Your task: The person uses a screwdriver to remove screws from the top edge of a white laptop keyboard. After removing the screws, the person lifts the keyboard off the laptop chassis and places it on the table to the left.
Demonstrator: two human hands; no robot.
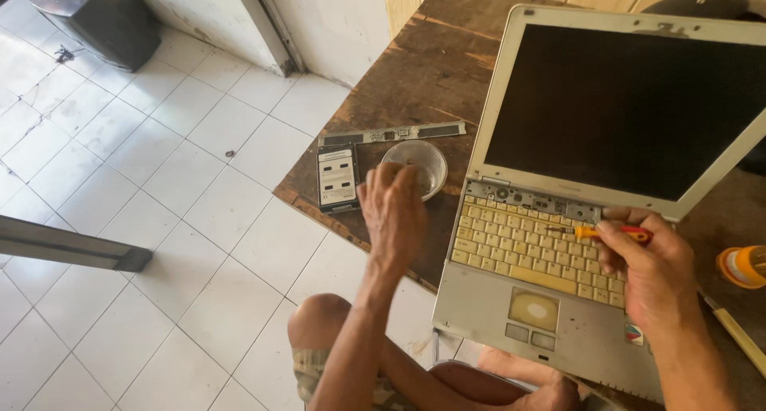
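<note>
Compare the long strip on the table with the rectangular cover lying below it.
The long strip is thin, narrow and lies crosswise; the rectangular cover is short, broad and lies lengthwise near the table edge. The strip shows dark end sections; the cover shows small dark slots. Both are pale, loose parts lying flat.

one open laptop [590, 195], one orange-handled screwdriver [606, 233], one clear round dish [415, 165], one detached trim strip [392, 133], one rectangular cover panel [337, 177], one orange tape roll [742, 266], two hands, left hand [391, 207], right hand [650, 267]

White tiled floor [159, 179], worn wooden table [415, 84]
</note>
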